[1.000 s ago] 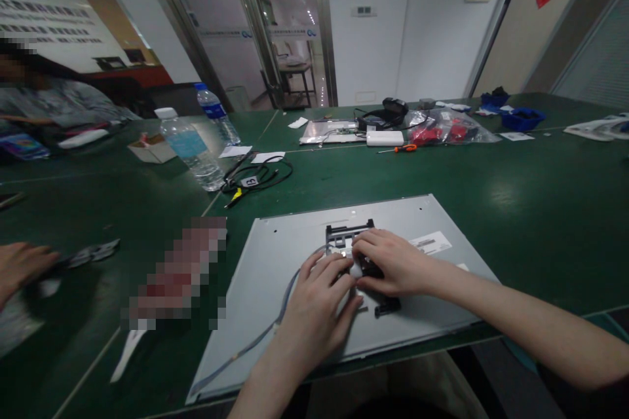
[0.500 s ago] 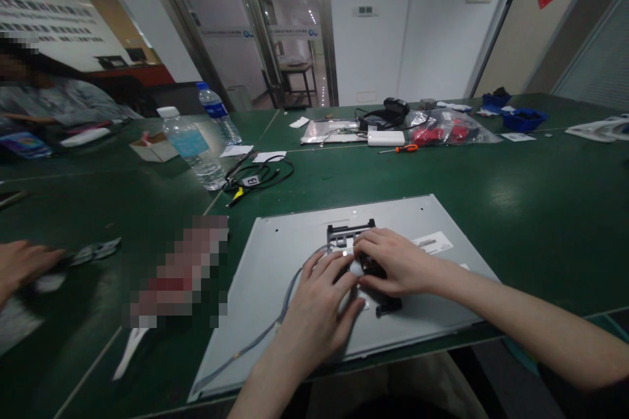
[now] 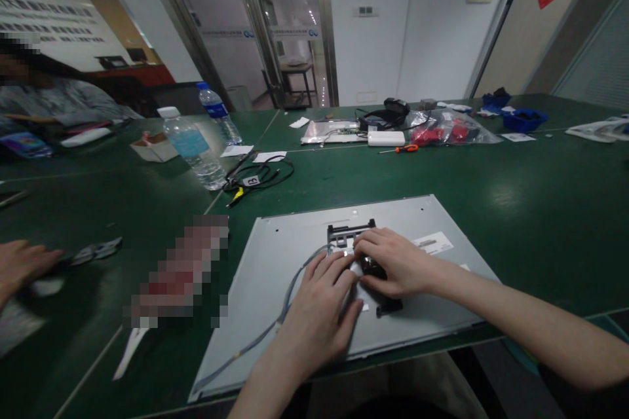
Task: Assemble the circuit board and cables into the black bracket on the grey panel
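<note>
A flat grey metal panel (image 3: 417, 216) lies on the green table with a black bracket (image 3: 351, 230) at its middle. A grey cable (image 3: 265, 334) runs from the bracket to the panel's near left corner. My right hand (image 3: 393, 262) curls around a dark shiny object (image 3: 372, 266) just below the bracket. My left hand (image 3: 327, 301) rests beside it, palm down, its fingers bent and reaching the middle of the panel; what lies under them is hidden. The fingertips of both hands almost meet. A white label (image 3: 435, 243) is right of my right hand.
Two water bottles (image 3: 196, 150) and a black cable (image 3: 265, 177) stand or lie beyond the panel's left. An orange screwdriver (image 3: 405, 148), a white box (image 3: 386, 138) and a plastic bag (image 3: 457, 129) lie farther back. Another person's hand (image 3: 24, 265) is at the left edge.
My left fingers have shifted very slightly over the panel. My right hand stays around the dark object, whose shiny top shows more now.
</note>
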`<state>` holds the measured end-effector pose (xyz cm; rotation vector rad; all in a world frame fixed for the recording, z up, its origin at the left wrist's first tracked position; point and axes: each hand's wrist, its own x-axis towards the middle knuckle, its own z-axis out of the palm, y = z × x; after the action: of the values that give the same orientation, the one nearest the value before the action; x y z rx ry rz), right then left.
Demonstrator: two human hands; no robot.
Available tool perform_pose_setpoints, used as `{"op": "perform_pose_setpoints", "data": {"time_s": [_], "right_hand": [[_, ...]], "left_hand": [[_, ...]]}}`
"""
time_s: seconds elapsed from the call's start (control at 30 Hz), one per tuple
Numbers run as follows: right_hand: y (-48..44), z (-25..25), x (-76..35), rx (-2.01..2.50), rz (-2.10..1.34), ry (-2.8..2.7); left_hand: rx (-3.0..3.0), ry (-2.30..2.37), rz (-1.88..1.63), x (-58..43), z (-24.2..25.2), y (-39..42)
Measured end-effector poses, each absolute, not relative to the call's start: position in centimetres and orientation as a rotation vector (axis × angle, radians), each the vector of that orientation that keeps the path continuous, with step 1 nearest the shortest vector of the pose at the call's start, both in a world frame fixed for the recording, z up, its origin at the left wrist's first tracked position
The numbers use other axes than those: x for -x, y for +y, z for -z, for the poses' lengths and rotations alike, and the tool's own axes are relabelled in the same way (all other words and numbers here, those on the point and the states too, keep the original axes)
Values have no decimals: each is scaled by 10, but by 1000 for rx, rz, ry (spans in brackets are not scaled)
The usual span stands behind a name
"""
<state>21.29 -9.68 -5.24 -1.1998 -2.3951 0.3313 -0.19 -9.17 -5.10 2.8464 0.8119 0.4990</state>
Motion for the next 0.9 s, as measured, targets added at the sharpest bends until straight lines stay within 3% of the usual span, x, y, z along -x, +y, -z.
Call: {"op": "perform_pose_setpoints", "data": {"time_s": [0.9], "right_hand": [[-94,57,-211,1126,-309,-2360]], "left_hand": [[-2853,850,-469,1,50,-92]]}}
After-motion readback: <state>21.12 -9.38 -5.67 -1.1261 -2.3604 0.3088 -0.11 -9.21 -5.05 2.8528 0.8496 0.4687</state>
